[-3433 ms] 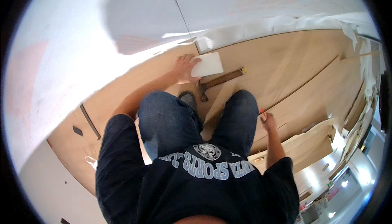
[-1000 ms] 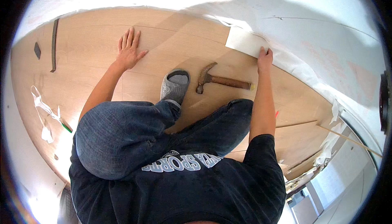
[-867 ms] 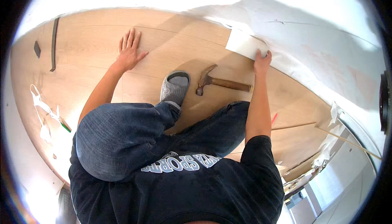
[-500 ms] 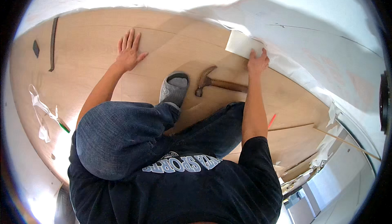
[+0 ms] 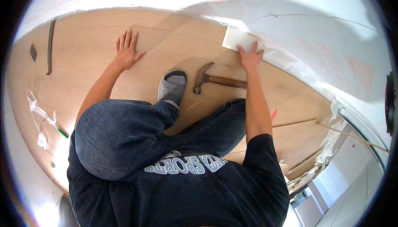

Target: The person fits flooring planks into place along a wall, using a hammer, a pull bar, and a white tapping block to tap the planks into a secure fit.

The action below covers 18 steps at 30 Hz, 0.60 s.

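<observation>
White rectangular block (image 5: 235, 39) on wood-plank floor (image 5: 174, 40), against wall foot. Long axis slants down rightward along wall; one short end points up-left. Our right hand (image 5: 251, 57): thumb and fingers spread wide on near edge. Our left hand (image 5: 127, 56): flat on planks, fingers fanned. Versus second ago: our right hand sits farther left along block; forearm now hides butt of claw hammer (image 5: 224, 81).

Bare left hand (image 5: 125, 55): palm down, left fingers (image 5: 127, 38) extended, left thumb (image 5: 140, 55) angled out to the right; bare left forearm (image 5: 100, 85) slants inward and forward. Bare right hand (image 5: 251, 56): back uppermost, thumb and fingers spread apart; bare right forearm (image 5: 258, 107) reaches forward.
</observation>
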{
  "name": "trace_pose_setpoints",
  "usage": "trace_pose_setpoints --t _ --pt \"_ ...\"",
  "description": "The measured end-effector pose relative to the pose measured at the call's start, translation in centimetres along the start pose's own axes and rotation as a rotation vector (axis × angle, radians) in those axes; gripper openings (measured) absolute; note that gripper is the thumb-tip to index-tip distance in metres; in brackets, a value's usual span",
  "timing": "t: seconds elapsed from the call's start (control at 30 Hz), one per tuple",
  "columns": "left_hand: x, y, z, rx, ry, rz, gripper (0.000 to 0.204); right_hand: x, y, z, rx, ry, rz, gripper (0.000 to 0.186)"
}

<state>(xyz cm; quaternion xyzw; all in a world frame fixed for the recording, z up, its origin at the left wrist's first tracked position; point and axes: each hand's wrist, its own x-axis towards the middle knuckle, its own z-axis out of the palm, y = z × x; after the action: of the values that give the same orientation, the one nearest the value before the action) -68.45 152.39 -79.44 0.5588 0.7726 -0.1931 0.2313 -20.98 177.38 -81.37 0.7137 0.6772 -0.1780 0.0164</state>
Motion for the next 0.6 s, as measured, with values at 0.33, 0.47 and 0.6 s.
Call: trace_pose_setpoints --t 0.33,0.47,0.6 --pt "-0.8 -3.2 2.2 -0.122 0.064 0.009 0.095 0.1 -2.2 0.9 -0.144 -0.010 -0.125 0.102" --pt "-1.0 -2.2 1.2 -0.207 0.120 0.107 0.096 0.5 0.8 1.0 -0.354 0.078 -0.203 0.089" --pt "-2.1 -1.3 0.4 -0.237 0.082 0.133 0.090 -5.9 -3.5 -4.1 -0.532 0.114 -0.504 0.055"
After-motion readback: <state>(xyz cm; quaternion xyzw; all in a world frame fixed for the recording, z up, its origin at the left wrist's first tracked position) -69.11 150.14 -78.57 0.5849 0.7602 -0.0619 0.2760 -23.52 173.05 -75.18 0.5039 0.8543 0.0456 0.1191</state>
